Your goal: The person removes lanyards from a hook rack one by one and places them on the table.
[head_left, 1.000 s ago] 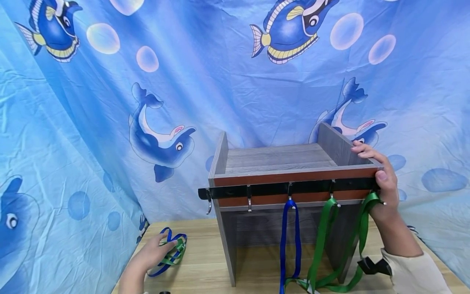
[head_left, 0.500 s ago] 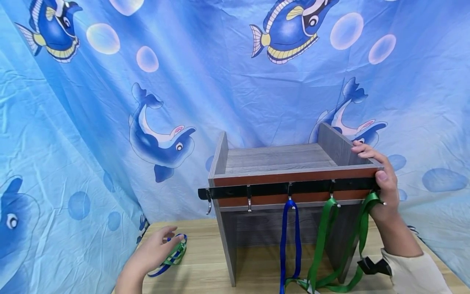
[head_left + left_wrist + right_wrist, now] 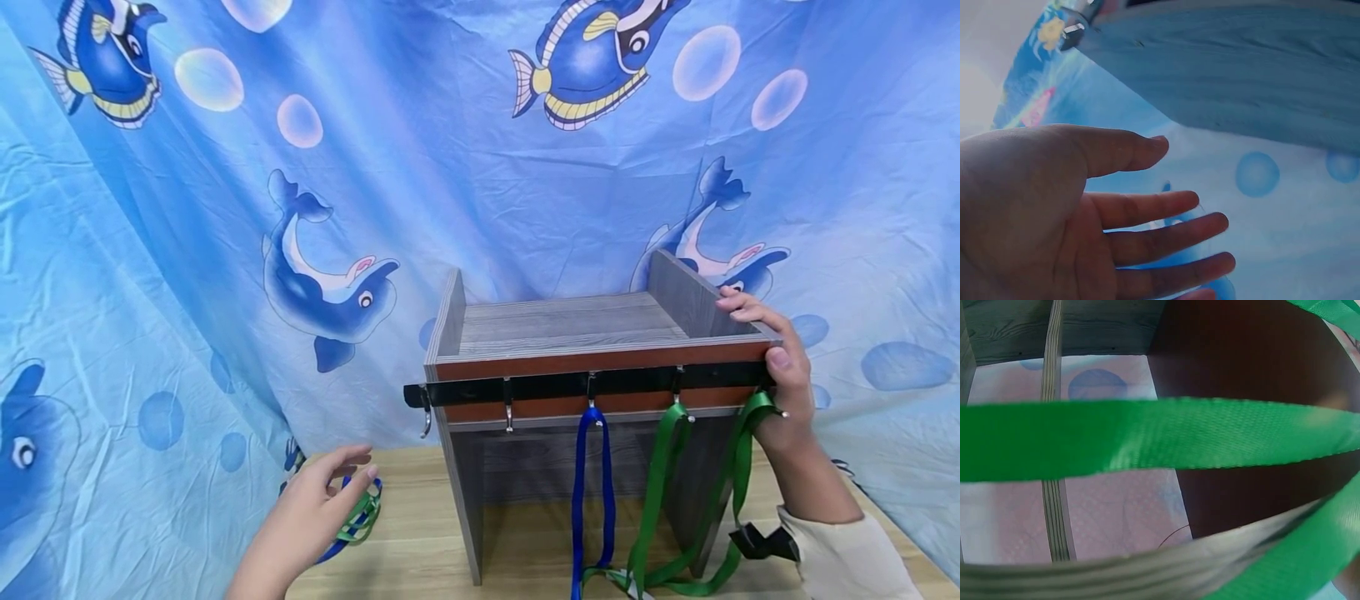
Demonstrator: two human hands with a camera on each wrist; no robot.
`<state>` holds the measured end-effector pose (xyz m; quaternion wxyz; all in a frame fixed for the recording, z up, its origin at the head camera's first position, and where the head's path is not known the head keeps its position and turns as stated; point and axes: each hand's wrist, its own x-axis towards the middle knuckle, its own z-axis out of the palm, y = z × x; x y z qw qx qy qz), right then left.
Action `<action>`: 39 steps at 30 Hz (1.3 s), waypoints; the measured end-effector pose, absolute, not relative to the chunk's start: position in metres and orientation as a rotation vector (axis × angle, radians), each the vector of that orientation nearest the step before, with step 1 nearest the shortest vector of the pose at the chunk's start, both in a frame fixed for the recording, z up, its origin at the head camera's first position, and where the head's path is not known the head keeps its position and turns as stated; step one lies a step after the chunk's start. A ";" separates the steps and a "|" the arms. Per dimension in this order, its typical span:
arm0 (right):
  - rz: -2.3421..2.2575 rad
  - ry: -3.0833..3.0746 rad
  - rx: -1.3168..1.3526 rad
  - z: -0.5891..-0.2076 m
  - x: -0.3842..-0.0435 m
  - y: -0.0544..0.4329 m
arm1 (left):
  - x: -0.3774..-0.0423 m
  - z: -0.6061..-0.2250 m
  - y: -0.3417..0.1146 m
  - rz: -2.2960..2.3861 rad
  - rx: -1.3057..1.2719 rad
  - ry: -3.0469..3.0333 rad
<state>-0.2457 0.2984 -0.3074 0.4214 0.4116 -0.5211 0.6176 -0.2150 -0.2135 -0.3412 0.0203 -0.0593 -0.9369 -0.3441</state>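
Observation:
My left hand [image 3: 311, 508] is above the table at the left, near a small heap of blue and green lanyards [image 3: 363, 517], partly hidden behind it. In the left wrist view its fingers [image 3: 1160, 240] are spread and straight, holding nothing. My right hand [image 3: 787, 367] grips the right front corner of a grey wooden shelf [image 3: 570, 321], thumb at the front and fingers over the side panel. Along the shelf's front runs a black hook rail [image 3: 547, 387]. A blue lanyard [image 3: 579, 483] and two green lanyards [image 3: 660, 467] hang from its hooks; one green strap [image 3: 1116, 434] crosses the right wrist view.
Two metal hooks at the rail's left carry nothing, among them the end hook [image 3: 427, 412]. A black clip [image 3: 763, 543] hangs by the right sleeve [image 3: 847, 554]. The wooden table [image 3: 405, 500] lies below, with a blue sea-print curtain [image 3: 465, 167] behind and at the sides.
My left hand has lifted off the lanyard heap and its fingers have parted from the straps, which stay on the table. The right hand and the shelf have not moved.

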 end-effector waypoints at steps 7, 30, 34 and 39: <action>1.554 -1.309 1.030 -0.310 -0.247 0.300 | -0.199 -0.330 -0.205 -1.054 -0.231 -2.787; 1.568 -1.289 1.037 -0.311 -0.248 0.302 | -0.164 -0.312 -0.162 -1.102 -0.361 -2.585; 1.591 -1.283 1.053 -0.312 -0.249 0.302 | -0.161 -0.312 -0.156 -1.166 -0.441 -2.575; 1.607 -1.267 1.059 -0.312 -0.250 0.302 | -0.157 -0.313 -0.149 -1.225 -0.633 -2.543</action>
